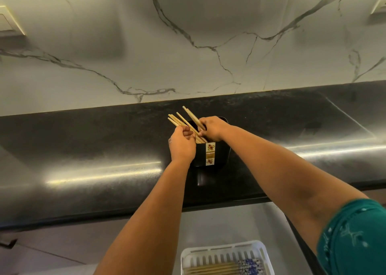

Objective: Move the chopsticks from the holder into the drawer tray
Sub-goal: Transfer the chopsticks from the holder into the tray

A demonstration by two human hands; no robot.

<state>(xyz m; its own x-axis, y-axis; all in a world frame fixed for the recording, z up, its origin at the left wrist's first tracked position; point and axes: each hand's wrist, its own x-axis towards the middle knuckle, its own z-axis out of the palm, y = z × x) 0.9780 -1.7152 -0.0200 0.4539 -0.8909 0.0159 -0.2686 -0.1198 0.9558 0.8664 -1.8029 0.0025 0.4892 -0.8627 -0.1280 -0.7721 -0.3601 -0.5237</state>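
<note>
A black holder (221, 153) with a flowered label stands on the dark counter. Several pale wooden chopsticks (183, 120) stick out of it, leaning up and to the left. My left hand (182, 145) is closed around the lower chopsticks at the holder's left rim. My right hand (212, 128) pinches the uppermost chopstick (192, 115) over the holder's top. A white slotted tray (225, 254) lies in the open drawer at the bottom, with several chopsticks in it, some with blue patterned ends.
The glossy black counter (83, 149) runs across the view, with a marble wall (188, 45) behind it. Its front edge overhangs the grey drawer (208, 222) that holds the tray. A wall socket plate (10, 22) is at the far left.
</note>
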